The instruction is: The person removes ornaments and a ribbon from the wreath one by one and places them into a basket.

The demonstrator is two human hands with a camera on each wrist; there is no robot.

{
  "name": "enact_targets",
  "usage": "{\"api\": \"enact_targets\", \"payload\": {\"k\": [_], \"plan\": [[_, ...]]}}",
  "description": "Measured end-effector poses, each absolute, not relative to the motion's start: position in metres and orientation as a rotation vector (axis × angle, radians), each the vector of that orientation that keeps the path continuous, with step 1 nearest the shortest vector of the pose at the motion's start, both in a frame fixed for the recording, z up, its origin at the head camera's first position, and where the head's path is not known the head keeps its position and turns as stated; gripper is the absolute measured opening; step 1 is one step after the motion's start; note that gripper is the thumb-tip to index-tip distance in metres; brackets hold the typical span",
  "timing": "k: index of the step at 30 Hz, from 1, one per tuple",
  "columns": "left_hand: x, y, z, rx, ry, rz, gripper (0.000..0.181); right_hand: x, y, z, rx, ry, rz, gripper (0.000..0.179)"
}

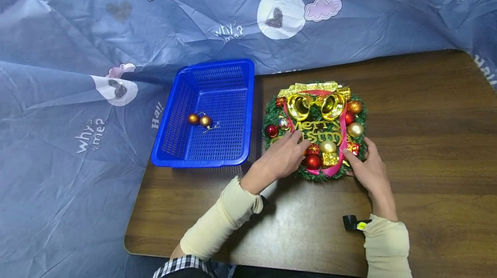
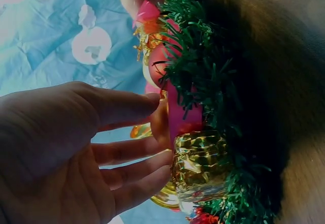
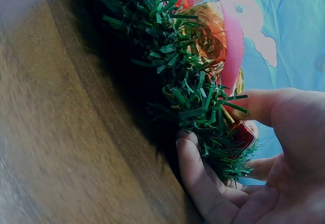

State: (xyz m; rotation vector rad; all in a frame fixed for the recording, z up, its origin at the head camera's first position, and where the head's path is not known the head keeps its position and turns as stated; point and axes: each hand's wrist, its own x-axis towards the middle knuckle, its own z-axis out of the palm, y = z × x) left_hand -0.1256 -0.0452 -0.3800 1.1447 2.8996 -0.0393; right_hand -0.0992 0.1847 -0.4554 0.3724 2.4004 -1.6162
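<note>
A green Christmas wreath (image 1: 316,177) lies on the table, decorated with gold bells (image 1: 332,106), a pink ribbon (image 1: 343,133), gold lettering (image 1: 316,130), small gift boxes and shiny balls. At its lower left my left hand (image 1: 282,155) pinches an orange-gold ball ornament (image 2: 161,121) between thumb and fingers, against the wreath. My right hand (image 1: 370,170) grips the lower right edge, thumb on top near a red gift box (image 1: 352,148). In the right wrist view its fingers (image 3: 195,176) reach under the greenery. The left fingertips are partly hidden in the head view.
A blue plastic basket (image 1: 202,163) stands left of the wreath; a few gold-brown balls (image 1: 206,120) lie in it. The brown wooden table (image 1: 435,140) meets a printed blue cloth (image 1: 217,6) at the back and left. Small black devices (image 1: 350,223) sit at the wrists.
</note>
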Motion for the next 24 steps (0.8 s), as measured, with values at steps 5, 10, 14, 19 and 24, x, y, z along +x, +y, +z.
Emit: {"api": "enact_targets", "payload": {"k": [5, 10, 14, 19, 24], "plan": [[-0.1265, -0.0440, -0.3830, 1.161, 2.903, -0.065, 0.018, -0.0991, 0.1837, -0.4551, 0.368, 2.388, -1.644, 0.087], [-0.1265, -0.0431, -0.3835, 1.145, 2.899, -0.078, 0.017, -0.0987, 0.1833, -0.4546, 0.365, 2.389, -1.649, 0.087], [-0.1270, -0.0427, -0.3844, 1.140, 2.897, -0.085, 0.020, -0.0992, 0.1836, -0.4547, 0.365, 2.399, -1.640, 0.087], [-0.1264, -0.0415, -0.3847, 1.149, 2.899, -0.111, 0.026, -0.0989, 0.1844, -0.4547, 0.369, 2.413, -1.616, 0.087], [-0.1259, -0.0414, -0.3835, 1.159, 2.910, -0.130, 0.027, -0.0988, 0.1845, -0.4548, 0.376, 2.398, -1.628, 0.087]]}}
